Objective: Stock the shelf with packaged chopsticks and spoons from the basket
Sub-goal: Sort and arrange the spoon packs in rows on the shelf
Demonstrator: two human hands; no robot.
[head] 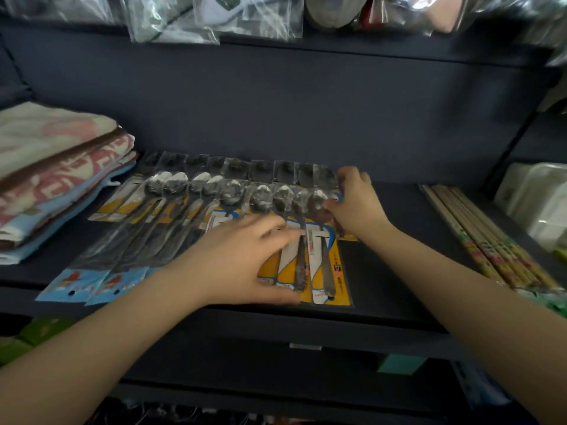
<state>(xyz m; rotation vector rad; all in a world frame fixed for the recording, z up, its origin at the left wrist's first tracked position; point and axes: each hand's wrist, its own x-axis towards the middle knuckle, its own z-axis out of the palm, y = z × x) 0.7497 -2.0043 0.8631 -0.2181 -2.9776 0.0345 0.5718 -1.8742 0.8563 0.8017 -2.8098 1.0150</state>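
Several packaged spoons (233, 194) lie side by side in a row on the dark shelf (389, 271), bowls toward the back, on yellow and blue cards. My left hand (233, 259) lies flat with spread fingers on the lower part of the right-hand packs. My right hand (356, 200) is at the row's right end, its fingers curled on the top of the rightmost spoon pack (322, 240). Packaged chopsticks (487, 240) lie in a bundle at the shelf's right side. No basket is in view.
Folded towels (58, 176) are stacked at the shelf's left. White plastic containers (537, 204) stand at the far right. Bagged goods (214, 16) hang from the shelf above. A strip of bare shelf lies between the spoons and the chopsticks.
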